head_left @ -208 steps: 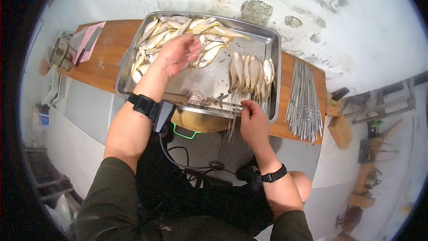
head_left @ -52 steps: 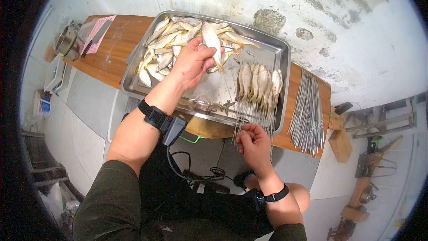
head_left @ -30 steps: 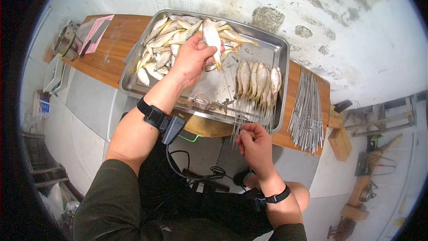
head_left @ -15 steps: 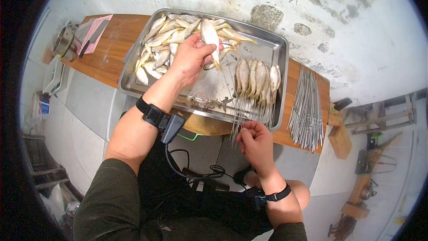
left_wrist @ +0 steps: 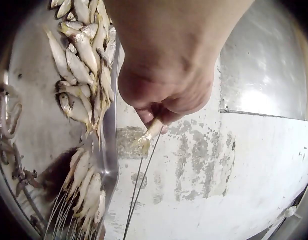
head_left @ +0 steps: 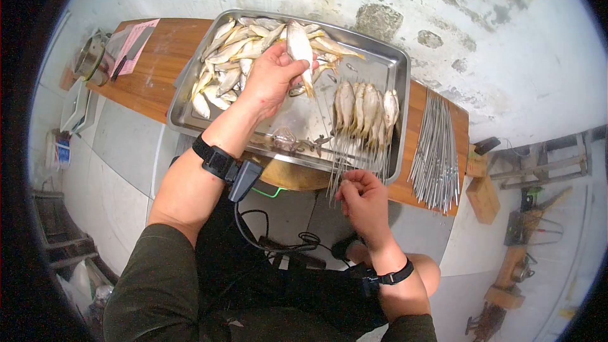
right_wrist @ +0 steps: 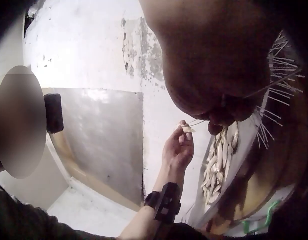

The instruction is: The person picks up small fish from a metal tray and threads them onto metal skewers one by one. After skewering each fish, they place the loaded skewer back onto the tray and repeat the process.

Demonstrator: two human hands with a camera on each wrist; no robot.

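1. The steel tray [head_left: 392, 69] serves as the landmark; it sits on a wooden bench top [head_left: 166, 57] and overhangs the near edge.
2. Left of the tray, at the bench's far-left end, lie a pink paper [head_left: 135, 43] with a knife [head_left: 127, 54] on it and a metal pot [head_left: 88, 60].
3. In the tray's left half lies a heap of small silvery-yellow fish [head_left: 228, 63], overlapping one another.
4. The left hand [head_left: 273, 79] is raised above the tray's middle, fingers and thumb curled round one small fish [head_left: 299, 47]. That fish is pale silver with a yellowish belly and tail, held lengthwise, tail toward the person.
5. A thin metal skewer [left_wrist: 141, 192] runs from the fish's tail end down toward the person; the left wrist view shows it as two fine wires under the tail.
6. In the tray's right half a row of skewered fish [head_left: 366, 109] lies side by side, their skewer ends sticking out over the tray's near rim.
7. The right hand [head_left: 364, 199] is just below that near rim, fingertips pinched together on the near end of the skewer.
8. Right of the tray a bundle of bare skewers [head_left: 436, 149] lies on the bench.
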